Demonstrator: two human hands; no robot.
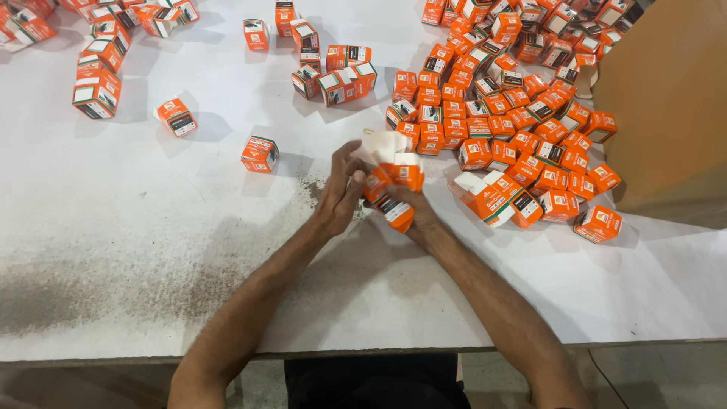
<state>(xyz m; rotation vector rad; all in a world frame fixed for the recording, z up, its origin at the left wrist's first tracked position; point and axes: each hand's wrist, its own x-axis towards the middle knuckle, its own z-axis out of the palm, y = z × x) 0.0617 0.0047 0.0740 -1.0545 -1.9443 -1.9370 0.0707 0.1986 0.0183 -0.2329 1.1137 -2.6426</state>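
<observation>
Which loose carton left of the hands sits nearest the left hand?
The lone small orange carton just up-left of the left hand. The other strays lie farther off toward the table's far-left edge; the open-flapped carton held in both hands doesn't count as loose.

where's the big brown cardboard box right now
In the head view the brown cardboard box stands at the far right of the white table, right beside the big pile of small orange cartons.

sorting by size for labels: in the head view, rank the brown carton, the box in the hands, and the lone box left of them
1. brown carton
2. box in the hands
3. lone box
The last two look nearly alike; nearness to the camera leaves that order unsure.
</observation>
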